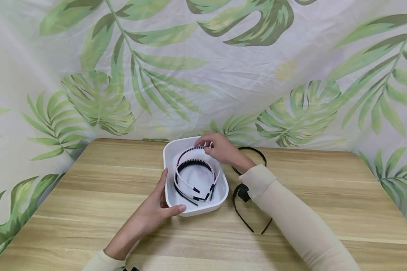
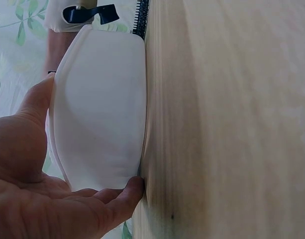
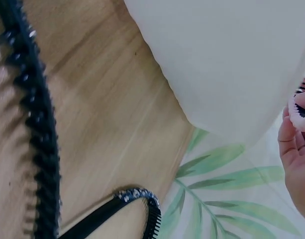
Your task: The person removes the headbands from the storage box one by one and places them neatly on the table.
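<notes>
A white plastic box (image 1: 203, 211) with rounded corners stands on the table. At its near left corner my left hand (image 1: 152, 209) holds it, thumb over the front rim and fingers along the side; the left wrist view shows these fingers against the outer wall (image 2: 100, 109). Over the far right part of the box, my right hand (image 1: 220, 148) pinches a pale headband (image 1: 177, 170) with dark teeth by its top. Its two ends hang down inside the box. Beneath it lie a black toothed headband (image 1: 193, 162) and another pale one, partly overlapped.
Right of the box, a black headband with a dark bow (image 1: 243, 192) lies on the wooden table (image 1: 88, 210), partly under the right sleeve. Behind it lies another black headband (image 1: 257, 151), partly hidden by the right arm. A leaf-printed cloth (image 1: 176, 75) hangs behind the table.
</notes>
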Demonstrator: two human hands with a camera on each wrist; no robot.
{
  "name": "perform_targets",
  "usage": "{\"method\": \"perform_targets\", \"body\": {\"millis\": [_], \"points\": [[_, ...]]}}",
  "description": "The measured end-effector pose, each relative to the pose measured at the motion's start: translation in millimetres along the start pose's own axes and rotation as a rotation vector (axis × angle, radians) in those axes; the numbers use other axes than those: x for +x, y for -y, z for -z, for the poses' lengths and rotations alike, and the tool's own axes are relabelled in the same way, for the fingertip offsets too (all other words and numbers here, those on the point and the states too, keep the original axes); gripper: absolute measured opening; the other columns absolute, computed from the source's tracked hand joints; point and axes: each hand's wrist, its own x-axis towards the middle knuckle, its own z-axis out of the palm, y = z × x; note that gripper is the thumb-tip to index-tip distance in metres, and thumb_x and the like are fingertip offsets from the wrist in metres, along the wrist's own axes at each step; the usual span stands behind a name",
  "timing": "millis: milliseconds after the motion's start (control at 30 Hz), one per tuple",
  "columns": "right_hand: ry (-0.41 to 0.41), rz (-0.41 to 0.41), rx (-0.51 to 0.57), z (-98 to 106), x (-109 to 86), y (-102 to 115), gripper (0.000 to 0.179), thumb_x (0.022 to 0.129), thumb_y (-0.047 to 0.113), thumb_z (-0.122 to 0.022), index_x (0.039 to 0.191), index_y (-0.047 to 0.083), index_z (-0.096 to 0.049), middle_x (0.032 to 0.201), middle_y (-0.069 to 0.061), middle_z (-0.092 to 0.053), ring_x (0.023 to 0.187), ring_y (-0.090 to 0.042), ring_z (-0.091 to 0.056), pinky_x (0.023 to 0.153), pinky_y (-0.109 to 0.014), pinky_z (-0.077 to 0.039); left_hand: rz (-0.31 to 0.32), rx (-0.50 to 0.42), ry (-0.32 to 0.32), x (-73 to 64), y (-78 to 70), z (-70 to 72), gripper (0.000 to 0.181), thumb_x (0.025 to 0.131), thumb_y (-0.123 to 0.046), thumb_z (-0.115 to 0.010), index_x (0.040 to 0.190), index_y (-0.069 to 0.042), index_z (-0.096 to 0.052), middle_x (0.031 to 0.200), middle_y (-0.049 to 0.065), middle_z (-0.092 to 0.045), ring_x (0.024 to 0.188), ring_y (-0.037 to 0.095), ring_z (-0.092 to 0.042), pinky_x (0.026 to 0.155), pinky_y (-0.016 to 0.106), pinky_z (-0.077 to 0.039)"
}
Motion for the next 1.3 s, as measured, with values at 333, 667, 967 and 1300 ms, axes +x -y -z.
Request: {"method": "perform_targets", "body": {"millis": [333,667,967,1300], "points": [[-0.03,-0.077,0.005,18,-9.9,1,0.036,0.092,-0.008,-0.056,0.117,0.006,-0.078,0.109,-0.014,-0.073,0.092,-0.022,-0.062,0.08,-0.029,-0.051,0.003,-0.022,0.001,0.0,1.2,-0.6,0.127,0.09,-0.021,-0.085,0.168,-0.02,0.015,0.175,0.019,-0.011,0.157,0.03,-0.03,0.116,0.034,-0.039],[-0.054,-0.101,-0.002,36,-21.0,-2,0.036,0.093,-0.007,-0.055,0.118,0.006,-0.078,0.115,-0.013,-0.073,0.097,-0.025,-0.064,0.084,-0.036,-0.053,0.006,-0.018,0.002,-0.8,1.0,-0.7,0.127,0.09,-0.022,-0.085,0.168,-0.019,0.016,0.175,0.018,-0.008,0.158,0.03,-0.028,0.117,0.035,-0.037],[-0.053,-0.188,0.012,53,-31.9,-3,0.037,0.095,-0.006,-0.056,0.124,0.005,-0.075,0.125,-0.015,-0.072,0.108,-0.028,-0.063,0.092,-0.041,-0.054,0.019,-0.025,0.002,-1.3,0.3,-0.4,0.128,0.09,-0.022,-0.085,0.168,-0.022,0.016,0.176,0.018,-0.007,0.158,0.03,-0.028,0.117,0.035,-0.038],[-0.082,-0.272,0.08,73,-45.3,-10,0.034,0.097,-0.008,-0.056,0.123,0.003,-0.074,0.126,-0.016,-0.07,0.111,-0.03,-0.062,0.09,-0.038,-0.052,0.023,-0.012,0.004,-1.3,-2.0,-0.6,0.128,0.089,-0.024,-0.086,0.167,-0.022,0.016,0.176,0.017,-0.004,0.159,0.03,-0.025,0.118,0.037,-0.036]]}}
